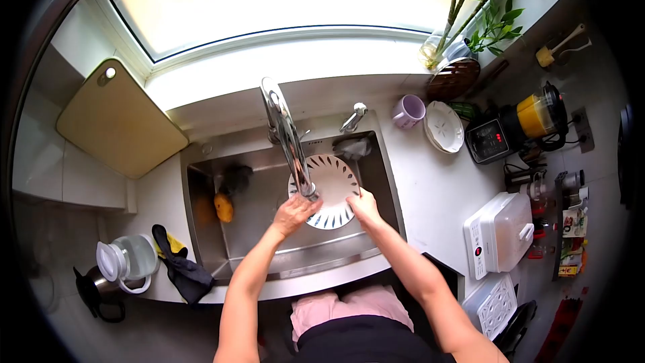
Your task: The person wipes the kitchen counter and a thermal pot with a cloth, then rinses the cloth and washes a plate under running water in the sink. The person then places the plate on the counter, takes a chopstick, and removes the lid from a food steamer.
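**Figure: Two hands at a patterned plate in a steel sink**

View from above. The plate (pixel 329 185), round and white with dark leaf-shaped marks around its rim, is in the right half of my sink (pixel 259 202), partly covered by the arched faucet (pixel 289 128). My right hand (pixel 366 206) is clamped on the plate's right edge; its fingers are partly hidden there. My left hand (pixel 295 214) lies at the plate's lower left edge, just beside the spout's tip, with the fingers close together; whether they grip the plate or merely rest against it I cannot tell.

In the left part of the basin lies a yellow-orange object (pixel 224 208), near a dark one (pixel 236 178) too blurred to identify. On the counter to the right of the sink stand a purple mug (pixel 409 111), pale dishes (pixel 444 128) and a blender (pixel 535 115) with yellow contents. To the left, a cutting board (pixel 121 124) leans above a clear pitcher (pixel 138 255) and a dark cloth (pixel 185 272).
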`<state>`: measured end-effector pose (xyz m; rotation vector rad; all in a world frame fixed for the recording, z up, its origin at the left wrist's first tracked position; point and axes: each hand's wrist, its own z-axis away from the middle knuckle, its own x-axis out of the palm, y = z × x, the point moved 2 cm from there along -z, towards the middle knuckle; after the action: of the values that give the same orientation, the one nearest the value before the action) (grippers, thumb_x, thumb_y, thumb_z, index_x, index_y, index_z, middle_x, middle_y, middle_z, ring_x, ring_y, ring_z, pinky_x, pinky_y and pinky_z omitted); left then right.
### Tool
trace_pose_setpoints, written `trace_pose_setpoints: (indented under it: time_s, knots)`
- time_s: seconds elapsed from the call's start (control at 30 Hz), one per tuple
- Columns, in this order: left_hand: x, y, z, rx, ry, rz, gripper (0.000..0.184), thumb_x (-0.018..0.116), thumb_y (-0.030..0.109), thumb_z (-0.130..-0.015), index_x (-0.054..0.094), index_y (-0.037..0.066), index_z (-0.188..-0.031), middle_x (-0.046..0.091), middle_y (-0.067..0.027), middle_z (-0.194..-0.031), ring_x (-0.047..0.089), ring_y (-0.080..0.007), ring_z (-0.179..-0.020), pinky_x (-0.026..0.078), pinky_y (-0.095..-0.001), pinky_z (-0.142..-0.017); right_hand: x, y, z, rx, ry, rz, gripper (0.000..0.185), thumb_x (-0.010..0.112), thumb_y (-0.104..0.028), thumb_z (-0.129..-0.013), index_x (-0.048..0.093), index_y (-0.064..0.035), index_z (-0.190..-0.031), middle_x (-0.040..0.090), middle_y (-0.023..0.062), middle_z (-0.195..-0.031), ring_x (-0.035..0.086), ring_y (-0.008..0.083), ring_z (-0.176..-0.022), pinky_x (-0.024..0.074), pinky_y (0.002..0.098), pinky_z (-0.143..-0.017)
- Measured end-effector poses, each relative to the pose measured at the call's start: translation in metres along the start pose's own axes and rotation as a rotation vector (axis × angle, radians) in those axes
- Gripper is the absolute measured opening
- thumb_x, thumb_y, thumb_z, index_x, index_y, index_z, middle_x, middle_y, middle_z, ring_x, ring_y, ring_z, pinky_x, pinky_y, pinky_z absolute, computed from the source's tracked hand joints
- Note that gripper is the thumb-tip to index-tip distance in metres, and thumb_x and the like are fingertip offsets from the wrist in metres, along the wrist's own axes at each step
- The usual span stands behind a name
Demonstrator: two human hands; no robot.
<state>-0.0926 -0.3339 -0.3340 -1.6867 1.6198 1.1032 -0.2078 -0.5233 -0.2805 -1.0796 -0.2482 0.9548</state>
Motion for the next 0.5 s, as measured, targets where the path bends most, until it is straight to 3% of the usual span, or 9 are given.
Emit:
trace_pose_setpoints:
  time_s: [0.07, 0.1, 0.17, 0.23, 0.3, 0.37, 0.43, 0.47, 0.5]
  knots:
    - [-0.012, 0.031, -0.022, -0.063, 0.069, -0.04, 0.038, 0.059, 0.011, -0.08, 0.066, 0.018, -0.116, 0.065, -0.0028, -0.121, 0.061, -0.0161, -0.115, 0.053, -0.0293, -0.084, 0.015, 0.024, 0.012, -0.106, 0.172, -0.174, 0.03, 0.061, -0.002, -0.084, 0.061, 0.0018, -0.113, 0.067, 0.0062, -0.102, 0.062, 0.0151, -0.092, 0.0486, 0.0293, -0.083]
    - [-0.005, 0.048, -0.031, -0.112, 0.153, 0.137, 0.038, 0.059, 0.007, -0.079, 0.067, 0.015, -0.115, 0.065, -0.0041, -0.122, 0.062, -0.0182, -0.114, 0.054, -0.0312, -0.087, 0.032, 0.013, 0.032, -0.129, 0.211, -0.332, 0.03, 0.061, -0.003, -0.086, 0.06, 0.0022, -0.116, 0.066, 0.0072, -0.106, 0.062, 0.0166, -0.096, 0.0481, 0.029, -0.086]
    - [-0.002, 0.057, -0.033, -0.128, 0.113, 0.158, 0.043, 0.065, 0.013, -0.076, 0.064, 0.013, -0.119, 0.066, -0.0028, -0.12, 0.062, -0.0189, -0.113, 0.052, -0.0286, -0.09, 0.037, 0.027, 0.02, -0.038, 0.184, -0.386, 0.034, 0.06, -0.002, -0.086, 0.058, 0.0022, -0.12, 0.065, 0.0088, -0.11, 0.061, 0.0178, -0.1, 0.0475, 0.0294, -0.088]
    - [-0.014, 0.031, -0.03, 0.096, 0.043, 0.085, 0.049, 0.068, 0.019, -0.073, 0.063, 0.01, -0.121, 0.068, -0.0038, -0.113, 0.065, -0.0189, -0.106, 0.053, -0.0298, -0.087, 0.029, 0.038, 0.015, -0.022, 0.112, -0.393, 0.036, 0.058, 0.0, -0.085, 0.058, 0.0029, -0.12, 0.065, 0.0102, -0.111, 0.061, 0.0185, -0.101, 0.0468, 0.0306, -0.09]
    - [0.002, -0.004, -0.002, -0.081, -0.087, 0.15, 0.049, 0.066, 0.02, -0.074, 0.061, 0.009, -0.122, 0.067, -0.0042, -0.101, 0.064, -0.019, -0.093, 0.052, -0.0334, -0.082, 0.02, 0.043, 0.013, -0.065, 0.11, -0.246, 0.038, 0.057, 0.002, -0.083, 0.057, 0.0035, -0.121, 0.064, 0.0106, -0.111, 0.06, 0.0185, -0.102, 0.0462, 0.0305, -0.09]
    - [0.003, 0.014, -0.009, -0.244, -0.089, 0.001, 0.047, 0.065, 0.019, -0.075, 0.062, 0.009, -0.12, 0.066, -0.0065, -0.112, 0.064, -0.0184, -0.094, 0.052, -0.0314, -0.081, 0.027, 0.043, 0.013, -0.048, 0.211, -0.119, 0.04, 0.056, 0.003, -0.082, 0.056, 0.0033, -0.122, 0.064, 0.0107, -0.113, 0.06, 0.0188, -0.102, 0.0456, 0.0306, -0.091]
    - [0.005, 0.034, -0.021, -0.065, 0.076, 0.126, 0.043, 0.061, 0.015, -0.077, 0.062, 0.009, -0.12, 0.063, -0.0084, -0.123, 0.064, -0.0182, -0.097, 0.052, -0.0301, -0.083, 0.028, 0.035, 0.005, -0.064, 0.251, -0.163, 0.038, 0.057, 0.001, -0.081, 0.059, 0.0033, -0.119, 0.066, 0.0105, -0.11, 0.061, 0.0193, -0.1, 0.046, 0.0309, -0.089]
    - [0.009, 0.026, -0.015, 0.002, 0.053, 0.167, 0.042, 0.057, 0.01, -0.079, 0.061, 0.009, -0.121, 0.057, -0.0075, -0.134, 0.063, -0.0177, -0.102, 0.051, -0.0297, -0.084, 0.022, 0.032, 0.0, -0.02, 0.143, -0.084, 0.037, 0.057, 0.001, -0.08, 0.06, 0.0032, -0.117, 0.067, 0.0106, -0.106, 0.062, 0.0194, -0.098, 0.0468, 0.0313, -0.088]
    - [0.016, 0.01, -0.004, 0.083, -0.059, 0.173, 0.043, 0.056, 0.008, -0.08, 0.061, 0.012, -0.122, 0.06, -0.0042, -0.129, 0.063, -0.0167, -0.103, 0.051, -0.0296, -0.083, 0.014, 0.031, -0.004, 0.028, 0.033, -0.003, 0.036, 0.057, 0.0, -0.079, 0.062, 0.003, -0.115, 0.068, 0.0106, -0.103, 0.062, 0.0196, -0.095, 0.0477, 0.0317, -0.086]
